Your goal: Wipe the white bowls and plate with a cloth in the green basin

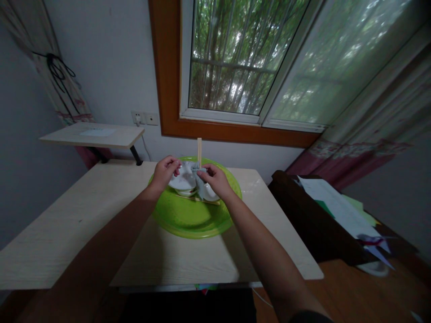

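Observation:
My right hand (214, 178) pinches a grey-blue cloth (199, 181), which is bunched around a pair of light wooden chopsticks (200, 150). The chopsticks stand upright, their tips above the hand. My left hand (165, 171) has its fingers curled in by the rim of a white bowl (184, 178); what they hold, if anything, is too small to make out. Right of the cloth, a white rounded piece of crockery (209, 193) is partly covered by my right hand. More chopsticks (210, 202) lie flat in front of the bowl. All this rests in a round green tray (191, 226).
The tray stands on a pale wooden table (84, 224). A small raised shelf (97, 137) is at the back left, with a sheet of paper on it. A window (242, 58) is behind. On the right, a dark brown piece of furniture (303, 224) carries papers (330, 202).

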A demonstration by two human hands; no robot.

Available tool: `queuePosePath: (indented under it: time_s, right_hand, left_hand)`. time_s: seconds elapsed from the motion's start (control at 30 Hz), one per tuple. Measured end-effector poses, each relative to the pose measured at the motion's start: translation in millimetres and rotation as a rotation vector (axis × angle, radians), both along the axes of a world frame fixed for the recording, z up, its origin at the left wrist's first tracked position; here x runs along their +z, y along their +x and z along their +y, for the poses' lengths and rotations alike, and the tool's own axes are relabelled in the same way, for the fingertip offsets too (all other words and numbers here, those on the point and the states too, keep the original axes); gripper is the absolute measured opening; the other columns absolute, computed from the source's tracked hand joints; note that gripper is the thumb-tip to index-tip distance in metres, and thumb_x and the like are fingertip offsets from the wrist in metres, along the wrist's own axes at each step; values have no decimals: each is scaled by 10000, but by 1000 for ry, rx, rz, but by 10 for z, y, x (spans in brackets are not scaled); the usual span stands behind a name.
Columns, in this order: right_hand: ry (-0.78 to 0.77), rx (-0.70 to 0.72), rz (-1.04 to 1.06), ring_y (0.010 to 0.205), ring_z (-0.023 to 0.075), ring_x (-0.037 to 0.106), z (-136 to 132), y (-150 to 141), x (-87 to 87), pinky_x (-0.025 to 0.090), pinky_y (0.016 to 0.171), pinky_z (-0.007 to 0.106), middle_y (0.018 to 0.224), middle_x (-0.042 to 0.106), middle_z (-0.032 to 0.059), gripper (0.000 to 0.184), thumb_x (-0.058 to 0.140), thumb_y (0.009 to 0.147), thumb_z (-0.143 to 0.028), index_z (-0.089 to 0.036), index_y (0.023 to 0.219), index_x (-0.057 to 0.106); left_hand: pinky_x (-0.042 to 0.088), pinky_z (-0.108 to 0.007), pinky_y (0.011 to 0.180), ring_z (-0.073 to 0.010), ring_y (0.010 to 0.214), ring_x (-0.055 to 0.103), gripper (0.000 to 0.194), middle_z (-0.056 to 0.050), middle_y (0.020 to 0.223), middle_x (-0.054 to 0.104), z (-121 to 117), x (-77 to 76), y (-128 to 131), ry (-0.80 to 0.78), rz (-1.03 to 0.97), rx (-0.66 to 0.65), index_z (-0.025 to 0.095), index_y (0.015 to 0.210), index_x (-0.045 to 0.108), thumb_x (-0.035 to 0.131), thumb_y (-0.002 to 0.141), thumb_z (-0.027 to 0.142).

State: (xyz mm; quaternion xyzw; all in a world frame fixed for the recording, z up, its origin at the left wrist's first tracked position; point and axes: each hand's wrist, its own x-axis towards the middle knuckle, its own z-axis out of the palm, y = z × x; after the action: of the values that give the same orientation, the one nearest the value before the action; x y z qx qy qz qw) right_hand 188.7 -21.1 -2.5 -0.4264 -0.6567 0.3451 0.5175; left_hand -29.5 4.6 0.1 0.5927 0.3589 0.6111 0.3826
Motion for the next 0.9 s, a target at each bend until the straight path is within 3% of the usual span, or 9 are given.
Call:
queuePosePath:
  time_s: [0.13, 0.3, 0.5, 0.67, 0.9]
  right_hand:
    - [-35, 33, 176, 760, 174, 622, 32, 10, 13, 501, 701, 288, 854, 698, 18, 381, 784, 725, -469, -203, 971, 666]
    - [-77, 51, 263, 738, 174, 620, 14, 26, 86, 512, 677, 293, 828, 700, 11, 375, 797, 709, -465, -221, 961, 664]
    - [-100, 69, 301, 680, 154, 605, -2, 10, 95, 507, 633, 273, 772, 668, -16, 387, 804, 705, -463, -217, 951, 635]
    - [-63, 6, 383, 647, 142, 606, 77, 31, 40, 499, 620, 256, 730, 639, -55, 449, 793, 716, -447, -233, 1033, 558]
    - [27, -202, 588, 731, 150, 663, 173, 161, 40, 555, 709, 287, 864, 673, -29, 540, 769, 746, -435, -247, 1141, 453]
  left_hand:
    - [424, -218, 534, -109, 548, 552, 258, 9, 632, 610, -71, 12, 65, 11, 258, -97, 164, 727, 655, 673, 824, 402]
    - [470, -258, 688, -166, 765, 634, 239, -46, 835, 720, -102, -5, 161, 95, 500, -190, 158, 841, 737, 674, 815, 387]
    - [478, -270, 712, -172, 752, 640, 211, -36, 801, 716, -63, -89, 183, 46, 539, -301, 156, 851, 727, 660, 796, 349]
    - [404, -251, 630, -147, 657, 564, 247, -3, 669, 627, -83, -33, 163, 54, 595, -293, 156, 760, 668, 614, 839, 383]
    - [349, -258, 636, -140, 682, 501, 267, 12, 701, 548, -86, 12, 89, 132, 601, -235, 168, 721, 583, 579, 870, 389]
